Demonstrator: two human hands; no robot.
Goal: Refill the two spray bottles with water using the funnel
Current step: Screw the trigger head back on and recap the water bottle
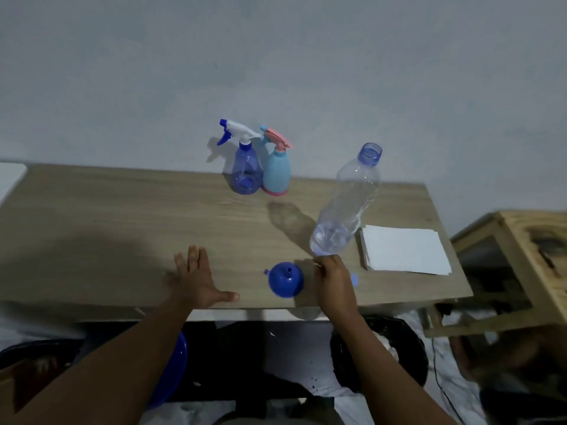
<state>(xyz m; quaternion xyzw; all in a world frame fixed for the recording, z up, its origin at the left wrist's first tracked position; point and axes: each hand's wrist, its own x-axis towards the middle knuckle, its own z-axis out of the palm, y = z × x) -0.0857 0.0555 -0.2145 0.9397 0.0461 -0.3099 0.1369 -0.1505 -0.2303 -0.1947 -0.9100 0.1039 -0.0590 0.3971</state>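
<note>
Two spray bottles stand together at the back of the wooden table [122, 216]: a clear blue one [245, 170] with a white and blue trigger, and a light blue one [277, 173] with a pink trigger. A blue funnel [286, 283] lies upside down near the front edge. A clear water bottle [346, 204] stands uncapped, with a little water at its bottom. My left hand [196, 280] rests flat on the table, fingers spread, left of the funnel. My right hand [333, 280] has curled fingers at the bottle's base and partly hides a blue cap [355, 279].
A stack of white paper napkins [405, 250] lies at the table's right end. A wooden stool or crate [521, 259] stands to the right of the table. Below the front edge are a blue basin [175, 369] and a dark bin [395, 348].
</note>
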